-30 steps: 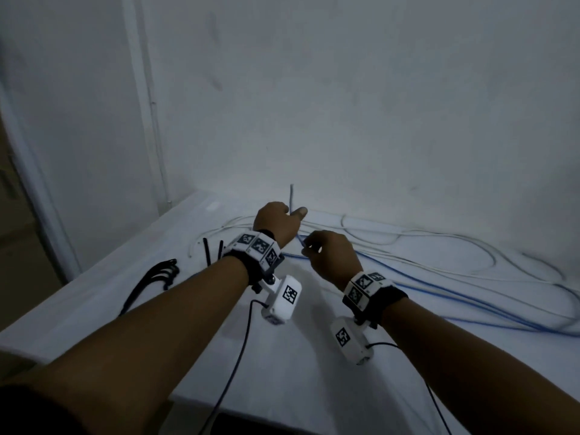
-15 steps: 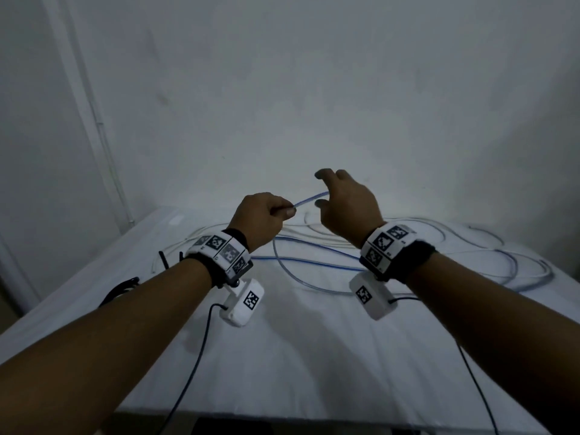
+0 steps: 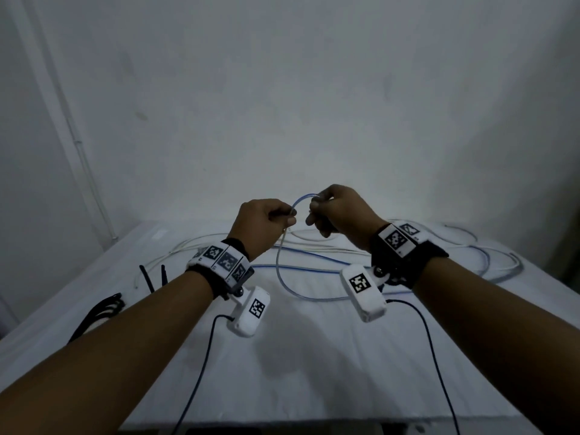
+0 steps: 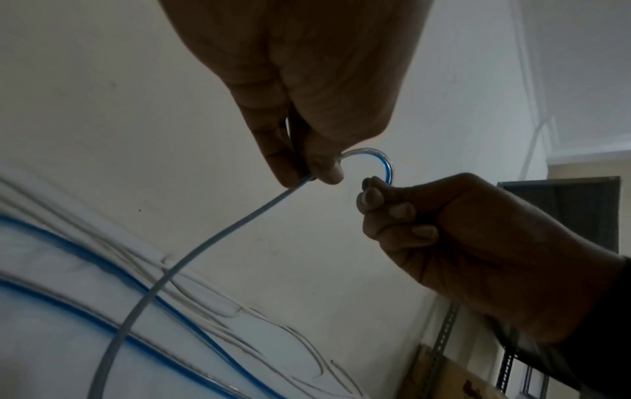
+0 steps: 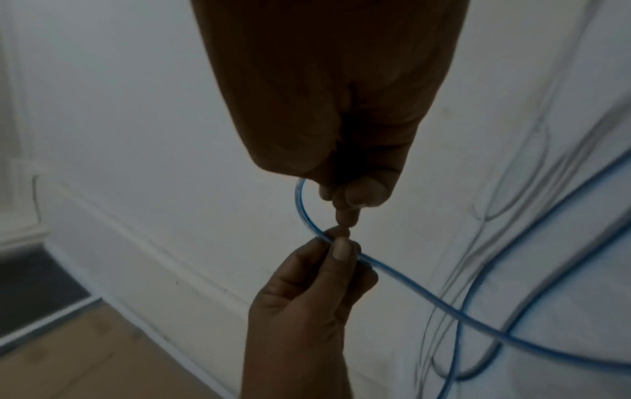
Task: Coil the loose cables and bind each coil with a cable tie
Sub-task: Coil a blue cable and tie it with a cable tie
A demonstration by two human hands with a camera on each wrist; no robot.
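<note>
A blue cable (image 3: 300,200) arches in the air between both hands, above the white table (image 3: 314,381). My left hand (image 3: 287,219) pinches it between thumb and forefinger, and from there the cable (image 4: 204,243) hangs in a loop down to the table. My right hand (image 3: 314,211) grips the cable's other side with curled fingers, a few centimetres away. The left wrist view shows the short bend (image 4: 384,163) between the left hand (image 4: 307,170) and the right hand (image 4: 375,199). In the right wrist view the cable (image 5: 302,210) runs from the right hand (image 5: 345,197) into the left hand (image 5: 338,244).
Loose white cables (image 3: 188,246) and more blue cable (image 3: 483,262) sprawl along the back of the table against the wall. Black cable ties (image 3: 103,309) lie at the left edge, and two more black ties (image 3: 147,276) stand beside them. Black camera cords (image 3: 201,365) trail off the front edge.
Both hands have lifted off the table with the blue cable. The right hand's fingers, spread half a second ago, now curl on the cable, which bends into a tight arch.
</note>
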